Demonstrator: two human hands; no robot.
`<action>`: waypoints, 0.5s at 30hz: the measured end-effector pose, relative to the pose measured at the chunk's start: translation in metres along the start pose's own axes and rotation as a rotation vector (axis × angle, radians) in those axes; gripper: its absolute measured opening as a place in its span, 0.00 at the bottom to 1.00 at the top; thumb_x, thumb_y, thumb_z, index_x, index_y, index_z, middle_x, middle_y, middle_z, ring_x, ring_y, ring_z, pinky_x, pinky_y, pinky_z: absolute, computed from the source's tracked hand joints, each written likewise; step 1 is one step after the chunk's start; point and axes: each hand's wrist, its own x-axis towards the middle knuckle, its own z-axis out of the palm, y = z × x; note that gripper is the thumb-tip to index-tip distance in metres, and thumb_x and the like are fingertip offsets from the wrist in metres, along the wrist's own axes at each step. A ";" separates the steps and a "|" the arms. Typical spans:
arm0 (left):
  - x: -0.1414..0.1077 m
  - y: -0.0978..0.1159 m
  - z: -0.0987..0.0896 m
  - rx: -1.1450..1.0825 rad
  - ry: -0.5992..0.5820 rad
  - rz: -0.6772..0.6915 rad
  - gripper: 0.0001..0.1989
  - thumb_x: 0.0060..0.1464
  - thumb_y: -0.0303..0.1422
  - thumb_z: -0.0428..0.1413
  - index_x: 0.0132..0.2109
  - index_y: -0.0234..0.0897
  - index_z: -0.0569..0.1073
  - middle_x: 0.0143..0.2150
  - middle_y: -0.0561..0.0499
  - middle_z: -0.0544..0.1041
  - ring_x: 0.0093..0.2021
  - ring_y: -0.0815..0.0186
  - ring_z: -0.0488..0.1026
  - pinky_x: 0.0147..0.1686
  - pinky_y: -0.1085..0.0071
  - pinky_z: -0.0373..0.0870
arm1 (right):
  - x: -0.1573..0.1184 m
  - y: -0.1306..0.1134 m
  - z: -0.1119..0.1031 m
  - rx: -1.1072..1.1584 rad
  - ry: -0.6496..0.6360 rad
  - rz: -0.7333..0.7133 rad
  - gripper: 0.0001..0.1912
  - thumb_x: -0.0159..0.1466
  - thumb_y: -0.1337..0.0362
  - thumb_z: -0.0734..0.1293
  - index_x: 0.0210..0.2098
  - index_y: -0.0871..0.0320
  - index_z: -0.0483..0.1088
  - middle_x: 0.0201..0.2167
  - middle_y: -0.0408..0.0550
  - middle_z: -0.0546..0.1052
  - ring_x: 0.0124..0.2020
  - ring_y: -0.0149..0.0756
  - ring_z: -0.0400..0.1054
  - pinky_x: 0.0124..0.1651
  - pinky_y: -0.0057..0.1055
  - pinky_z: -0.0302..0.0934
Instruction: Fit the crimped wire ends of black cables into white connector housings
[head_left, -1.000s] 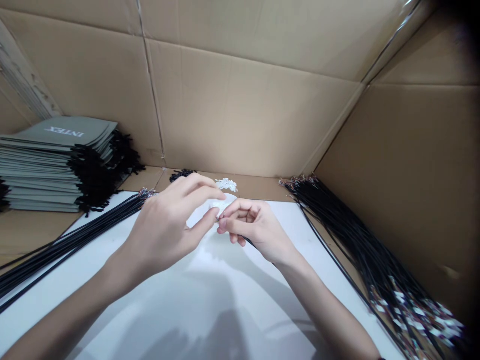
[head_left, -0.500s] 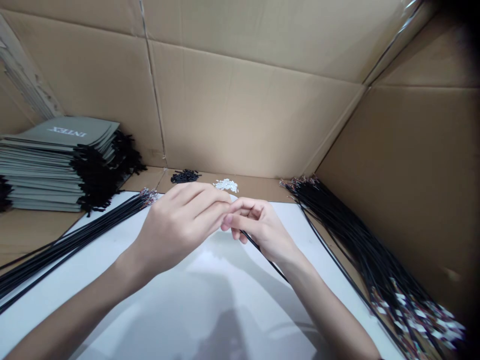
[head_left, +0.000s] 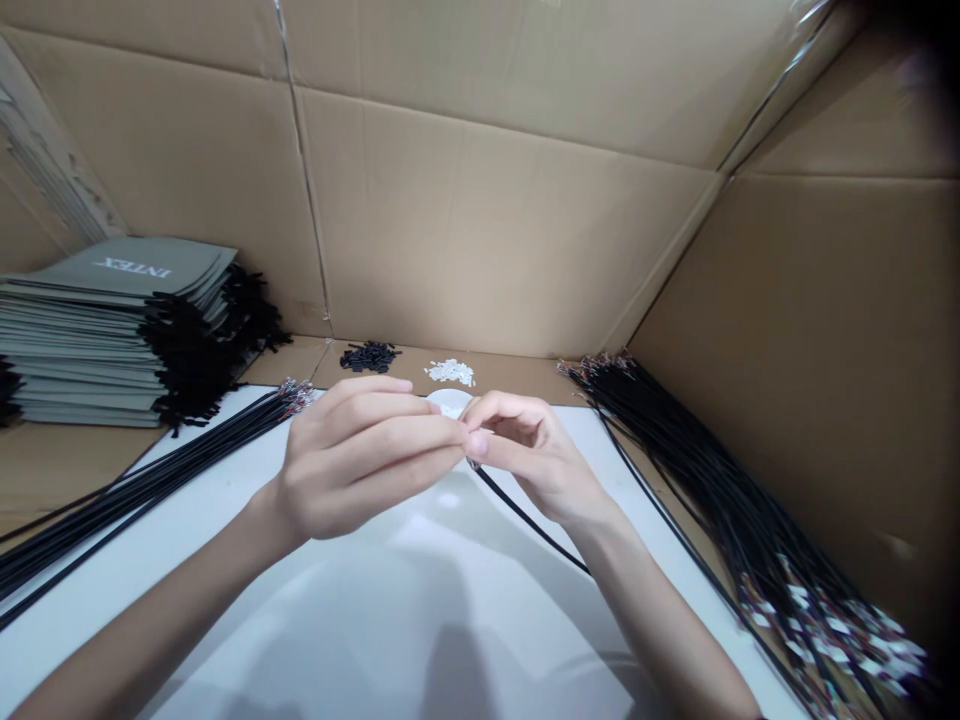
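A thin black cable [head_left: 534, 528] hangs from the fingertips of my right hand [head_left: 541, 455], running down toward the right forearm. Its stripped end, with bare wires, shows just below the pinch of thumb and forefinger. My left hand [head_left: 371, 460] comes in from the left with its fingers long and pressed together, their tips meeting the right fingertips at the cable end. The left thumb is hidden behind the fingers, and whatever it may pinch there is too small to make out. Behind the hands stands a small white dish [head_left: 448, 398], partly covered by them.
Small black tubes [head_left: 369, 357] and small white pieces [head_left: 450, 373] lie in piles at the back. Bundles of black cables lie left [head_left: 172, 465] and right [head_left: 705, 480]. Grey INTEX-printed sheets [head_left: 82, 350] are stacked at the left. Cardboard walls [head_left: 510, 230] enclose the white table [head_left: 360, 630].
My left fingers have shifted and straightened, uncovering the white dish and the cable's stripped end. My right hand stays nearly in place, still pinching at the cable end.
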 end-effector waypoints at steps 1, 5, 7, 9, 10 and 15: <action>0.002 0.000 0.000 -0.040 0.018 -0.025 0.12 0.62 0.27 0.56 0.41 0.54 0.78 0.37 0.61 0.84 0.36 0.64 0.80 0.48 0.61 0.80 | -0.001 -0.001 0.000 0.000 -0.024 -0.002 0.05 0.59 0.62 0.75 0.31 0.55 0.77 0.30 0.43 0.75 0.31 0.31 0.65 0.36 0.30 0.61; 0.010 -0.001 -0.002 -0.165 0.070 -0.025 0.11 0.61 0.25 0.58 0.37 0.51 0.77 0.34 0.61 0.83 0.37 0.66 0.79 0.50 0.64 0.78 | -0.004 -0.005 -0.001 -0.010 -0.105 0.014 0.06 0.59 0.62 0.75 0.30 0.56 0.76 0.27 0.43 0.73 0.27 0.30 0.62 0.31 0.29 0.57; 0.012 0.000 -0.004 -0.212 0.051 -0.036 0.12 0.61 0.24 0.57 0.36 0.49 0.77 0.33 0.59 0.83 0.38 0.66 0.78 0.51 0.64 0.77 | -0.006 -0.006 -0.001 -0.010 -0.133 0.020 0.06 0.60 0.63 0.74 0.30 0.56 0.75 0.26 0.42 0.73 0.26 0.29 0.60 0.29 0.28 0.55; 0.014 0.001 -0.006 -0.257 0.022 -0.049 0.12 0.61 0.23 0.58 0.36 0.49 0.77 0.34 0.58 0.83 0.40 0.66 0.77 0.54 0.63 0.75 | -0.007 -0.006 -0.001 -0.017 -0.148 0.012 0.05 0.61 0.64 0.74 0.30 0.56 0.74 0.25 0.42 0.73 0.25 0.29 0.60 0.29 0.28 0.55; 0.015 0.001 -0.007 -0.286 -0.002 -0.067 0.12 0.60 0.23 0.58 0.36 0.48 0.77 0.35 0.58 0.83 0.41 0.66 0.77 0.55 0.63 0.74 | -0.008 -0.006 -0.001 -0.029 -0.148 0.005 0.05 0.61 0.64 0.74 0.30 0.56 0.74 0.25 0.41 0.73 0.25 0.29 0.61 0.29 0.28 0.56; 0.016 -0.002 -0.012 -0.560 -0.198 -0.274 0.09 0.60 0.24 0.60 0.38 0.45 0.78 0.39 0.55 0.81 0.41 0.66 0.76 0.53 0.64 0.72 | -0.009 -0.006 0.001 -0.136 -0.116 -0.015 0.05 0.62 0.64 0.72 0.31 0.57 0.73 0.27 0.42 0.72 0.27 0.29 0.62 0.32 0.29 0.58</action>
